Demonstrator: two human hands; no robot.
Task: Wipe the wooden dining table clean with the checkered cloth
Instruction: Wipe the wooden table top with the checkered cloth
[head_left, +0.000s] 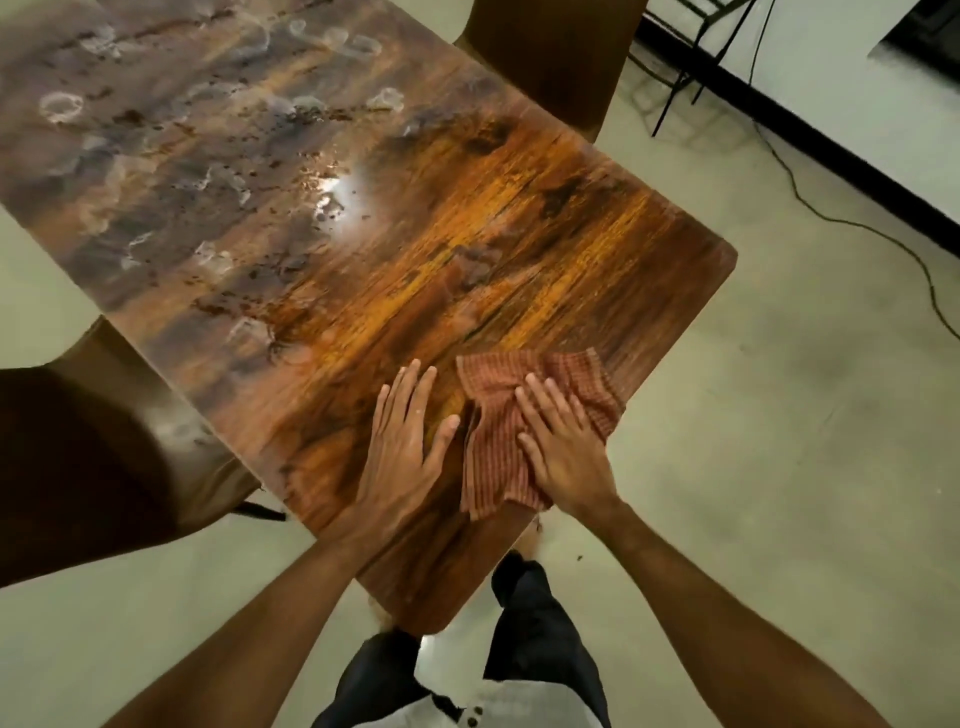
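Note:
The wooden dining table (519, 249) fills the upper middle of the head view, one corner pointing toward me. Its far left part carries white ring marks and dark crumbs (218, 156); the near right part looks shiny and bare. A reddish checkered cloth (493, 467) lies crumpled near the table's right edge. My right hand (563, 447) presses flat on the cloth, fingers spread. My left hand (402, 447) rests flat on the bare wood just left of the cloth, holding nothing.
A brown padded chair (93, 457) stands at the table's left side and another (561, 57) at the far side. Black cables (810, 202) trail over the pale floor on the right, below a dark skirting and a metal frame. My legs stand at the near corner.

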